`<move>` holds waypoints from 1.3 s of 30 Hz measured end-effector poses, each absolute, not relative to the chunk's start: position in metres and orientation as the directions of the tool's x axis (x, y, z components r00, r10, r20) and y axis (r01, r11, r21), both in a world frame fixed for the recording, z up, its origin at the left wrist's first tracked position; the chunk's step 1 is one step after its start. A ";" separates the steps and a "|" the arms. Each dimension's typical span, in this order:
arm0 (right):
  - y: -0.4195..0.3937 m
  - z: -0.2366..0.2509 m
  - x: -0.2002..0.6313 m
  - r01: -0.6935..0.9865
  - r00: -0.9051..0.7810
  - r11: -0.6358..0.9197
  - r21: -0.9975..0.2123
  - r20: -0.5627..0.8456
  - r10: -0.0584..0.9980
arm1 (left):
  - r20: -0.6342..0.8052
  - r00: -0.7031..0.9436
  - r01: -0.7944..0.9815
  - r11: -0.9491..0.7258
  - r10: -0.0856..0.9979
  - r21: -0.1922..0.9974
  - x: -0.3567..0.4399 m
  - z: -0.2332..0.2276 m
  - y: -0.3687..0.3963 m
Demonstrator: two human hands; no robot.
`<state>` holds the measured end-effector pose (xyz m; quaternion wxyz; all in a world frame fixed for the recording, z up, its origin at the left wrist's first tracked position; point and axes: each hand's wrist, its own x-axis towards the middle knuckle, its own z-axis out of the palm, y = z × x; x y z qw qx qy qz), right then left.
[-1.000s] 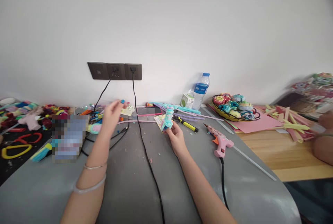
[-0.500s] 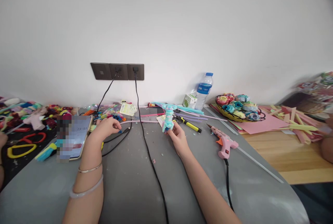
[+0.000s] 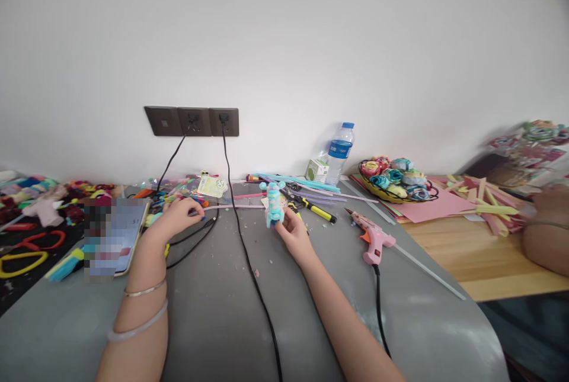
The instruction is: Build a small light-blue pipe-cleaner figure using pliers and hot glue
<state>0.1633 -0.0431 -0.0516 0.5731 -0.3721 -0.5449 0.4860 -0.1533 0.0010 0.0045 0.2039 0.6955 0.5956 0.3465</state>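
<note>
My right hand [image 3: 294, 234] pinches a turquoise-and-pink fuzzy pipe-cleaner figure [image 3: 275, 207] by its lower end, holding it upright above the grey table. Two small round ears stick out at the figure's top. A pale pink pipe cleaner [image 3: 237, 207] stretches from beside the figure to my left hand [image 3: 180, 219]. My left fingers are closed on its far end; whether the other end joins the figure I cannot tell. Behind the figure lie yellow-and-black pliers or cutters [image 3: 317, 210], turquoise pipe cleaners [image 3: 311, 183] and purple ones, partly hidden.
A pink glue gun [image 3: 376, 240] with a glue stick lies at right. A black cable [image 3: 246, 252] crosses the grey table [image 3: 213, 323]. A phone [image 3: 120, 240] and scissors [image 3: 26, 263] are left. A bottle [image 3: 340, 154] and paper-flower basket [image 3: 395, 183] stand behind. Another person's hand [image 3: 549, 216] is far right.
The view has swung slightly right. The figure in my right hand has turned and looks more compact. More of the other person's hand and arm shows at the right.
</note>
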 end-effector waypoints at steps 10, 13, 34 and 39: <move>-0.071 -0.050 0.163 -0.090 -0.078 0.244 -0.966 0.251 0.965 | 0.345 0.140 0.416 -0.371 0.928 0.830 -0.115 0.026 -0.004; -0.078 -0.048 0.162 -0.067 -0.064 0.256 -0.964 0.261 0.963 | 0.404 0.147 0.327 -0.430 0.903 0.841 -0.096 0.024 -0.005; -0.080 -0.047 0.162 0.078 -0.153 0.272 -0.959 0.258 0.954 | 0.678 0.270 0.333 -0.727 0.683 0.600 -0.046 0.020 -0.020; -0.081 -0.049 0.161 0.045 -0.161 0.263 -0.964 0.253 0.954 | 0.697 0.297 0.329 -0.755 0.653 0.567 -0.045 0.018 -0.020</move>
